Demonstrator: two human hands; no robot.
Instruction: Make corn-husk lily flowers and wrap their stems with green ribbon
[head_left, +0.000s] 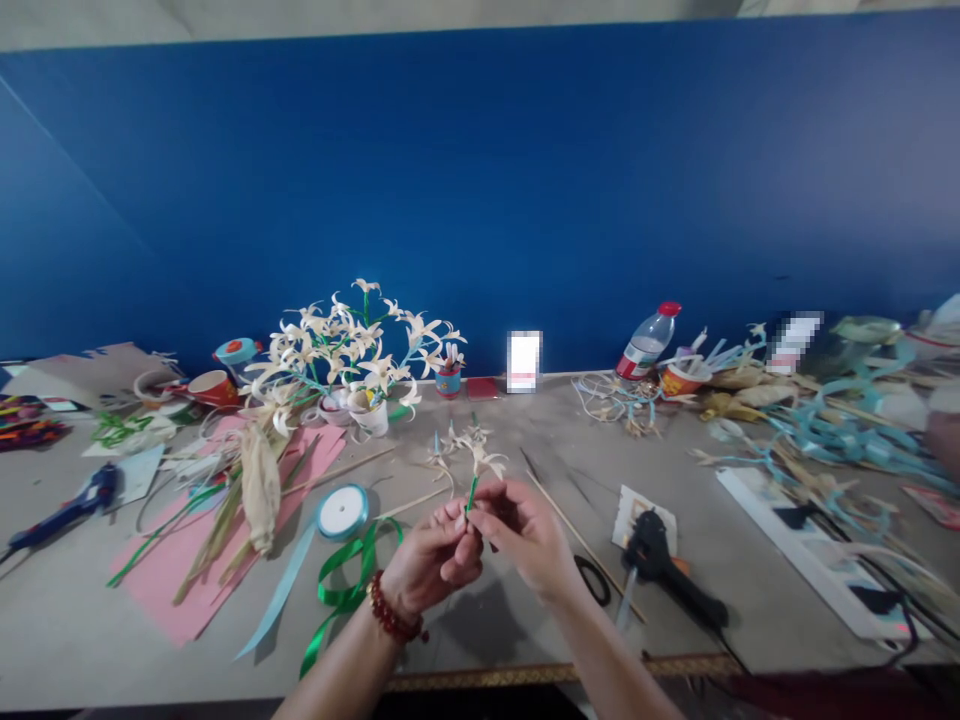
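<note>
Over the front of the table I hold a small artificial flower [484, 462] upright, with cream petals and a green-wrapped stem. My left hand [441, 552], with a beaded bracelet at its wrist, pinches the stem from below. The fingers of my right hand [529, 535] close on the same stem just under the petals. A loose green ribbon [349, 575] curls beside my left wrist; whether it joins the stem is hidden. More pale flower pieces [450, 445] lie on the table just behind the held flower.
Cups of finished cream flowers [367, 360] stand at the back left. Nearer are a blue ribbon spool [342, 511], pink paper [176, 575] and dried husks [260, 485]. A black glue gun [667, 570], scissors [592, 580], a power strip [787, 555] and a tilted bottle [651, 340] are at right.
</note>
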